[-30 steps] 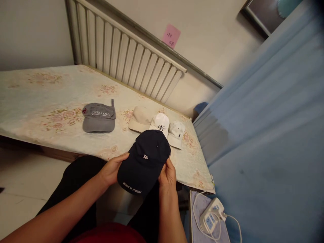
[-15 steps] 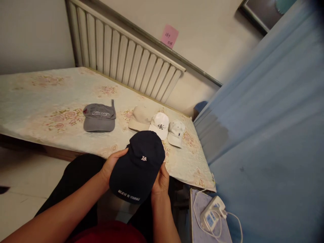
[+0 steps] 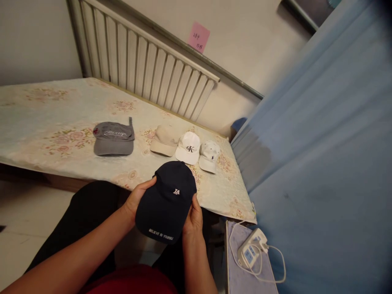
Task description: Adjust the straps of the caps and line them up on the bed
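A dark navy cap (image 3: 165, 200) with white lettering is held in front of me above my lap. My left hand (image 3: 136, 199) grips its left side, fingers curled under the crown. My right hand (image 3: 193, 217) holds its right side near the brim. Both hands are closed on the cap. On the flowered bed cover (image 3: 61, 118) beyond lie a grey cap (image 3: 112, 138), a beige cap (image 3: 163, 140), a white cap with a black logo (image 3: 188, 148) and a second white cap (image 3: 209, 157).
A white slatted headboard or radiator (image 3: 147, 61) stands behind the bed, with a pink note (image 3: 199, 37) on the wall. A blue curtain (image 3: 321, 163) fills the right. A white power strip with cable (image 3: 251, 253) lies on a mat at the lower right.
The navy cap has come down and a little to the left, closer to me, with both hands still on it. The view has shifted slightly.
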Demonstrator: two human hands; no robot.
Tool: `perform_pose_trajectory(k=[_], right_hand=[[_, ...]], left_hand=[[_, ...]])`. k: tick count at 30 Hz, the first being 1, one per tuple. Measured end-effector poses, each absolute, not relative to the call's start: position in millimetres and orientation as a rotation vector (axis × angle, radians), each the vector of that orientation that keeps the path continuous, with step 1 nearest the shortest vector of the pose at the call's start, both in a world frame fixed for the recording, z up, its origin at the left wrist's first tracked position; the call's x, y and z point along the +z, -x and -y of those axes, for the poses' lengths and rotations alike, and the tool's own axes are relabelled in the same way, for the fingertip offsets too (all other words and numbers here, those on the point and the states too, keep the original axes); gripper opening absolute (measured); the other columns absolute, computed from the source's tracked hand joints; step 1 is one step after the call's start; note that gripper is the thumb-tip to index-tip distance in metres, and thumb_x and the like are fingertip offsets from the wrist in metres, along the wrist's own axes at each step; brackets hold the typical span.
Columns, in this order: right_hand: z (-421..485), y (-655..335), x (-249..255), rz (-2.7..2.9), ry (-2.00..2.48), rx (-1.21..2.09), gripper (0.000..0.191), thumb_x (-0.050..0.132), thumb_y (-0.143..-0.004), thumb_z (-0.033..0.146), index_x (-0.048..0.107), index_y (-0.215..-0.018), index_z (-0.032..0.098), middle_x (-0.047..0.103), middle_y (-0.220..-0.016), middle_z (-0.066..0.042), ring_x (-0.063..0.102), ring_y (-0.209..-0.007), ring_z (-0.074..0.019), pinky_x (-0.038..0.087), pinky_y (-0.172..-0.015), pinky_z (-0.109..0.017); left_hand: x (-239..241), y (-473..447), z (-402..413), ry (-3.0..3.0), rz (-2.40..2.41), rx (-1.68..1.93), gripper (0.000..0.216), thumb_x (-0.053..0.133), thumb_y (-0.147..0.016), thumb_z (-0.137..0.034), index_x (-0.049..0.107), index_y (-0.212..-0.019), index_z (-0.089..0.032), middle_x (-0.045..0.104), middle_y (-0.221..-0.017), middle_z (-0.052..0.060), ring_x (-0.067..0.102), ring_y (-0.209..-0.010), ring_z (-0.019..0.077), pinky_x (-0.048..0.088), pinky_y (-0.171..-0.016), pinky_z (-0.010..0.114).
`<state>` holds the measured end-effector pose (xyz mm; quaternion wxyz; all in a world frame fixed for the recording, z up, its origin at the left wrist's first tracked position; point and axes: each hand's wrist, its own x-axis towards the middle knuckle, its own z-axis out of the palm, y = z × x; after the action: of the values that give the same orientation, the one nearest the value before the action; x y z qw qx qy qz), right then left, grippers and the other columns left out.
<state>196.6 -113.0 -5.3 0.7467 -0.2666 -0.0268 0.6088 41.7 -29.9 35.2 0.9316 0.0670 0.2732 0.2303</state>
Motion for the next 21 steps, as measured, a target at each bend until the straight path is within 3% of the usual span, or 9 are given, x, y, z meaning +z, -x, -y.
perform_pose_trajectory(k=[21], right_hand=[[136.1, -237.6, -12.9, 0.023, 0.702, 1.271, 0.035, 0.057, -0.085, 0.042, 0.068, -0.110, 0.020, 0.074, -0.107, -0.006, 0.061, -0.117, -0.0236, 0.042, -0.105, -0.046]], left_hand=[[26.9, -97.8, 33.0, -0.131, -0.331, 0.258, 0.050, 0.061, -0.083, -0.040, 0.065, -0.114, -0.001, 0.074, -0.096, 0.020, 0.068, -0.097, 0.0354, 0.047, -0.095, 0.048]])
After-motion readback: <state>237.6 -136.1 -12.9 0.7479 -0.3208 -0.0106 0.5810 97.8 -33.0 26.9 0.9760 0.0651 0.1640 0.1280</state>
